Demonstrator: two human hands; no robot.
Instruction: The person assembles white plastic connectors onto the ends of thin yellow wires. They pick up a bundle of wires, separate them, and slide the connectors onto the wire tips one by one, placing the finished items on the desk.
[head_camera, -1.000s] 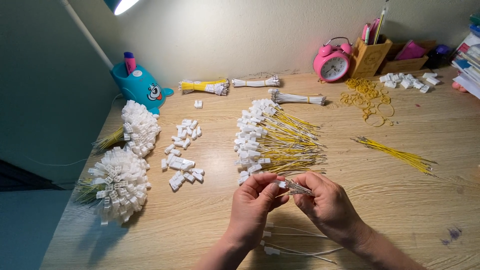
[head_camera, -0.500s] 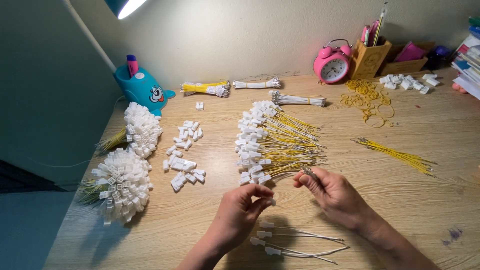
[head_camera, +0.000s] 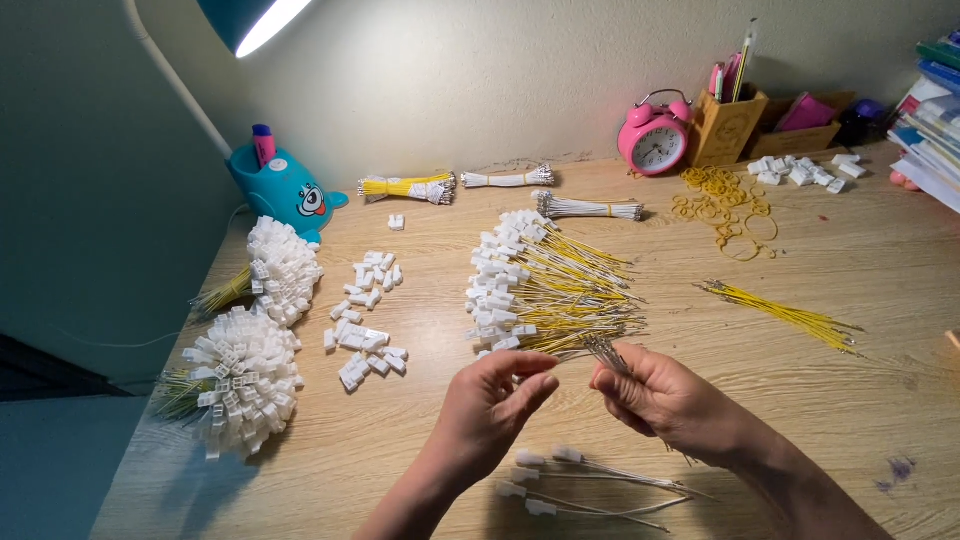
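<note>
Lamplit pale wooden counter carries heaps of small white plastic connectors and thin yellow wires. Since a second ago the hands have drawn apart: the right hand now pinches a bunch of thin metal-tipped wires, while the left hand, fingers loosely curled, holds nothing. Finished white-capped wires lie just below the wrists.

Two bare hands, left hand and right hand, with bare forearms; no sleeves, gloves, rings, or watch visible; short, unpainted fingernails on slender fingers.
</note>
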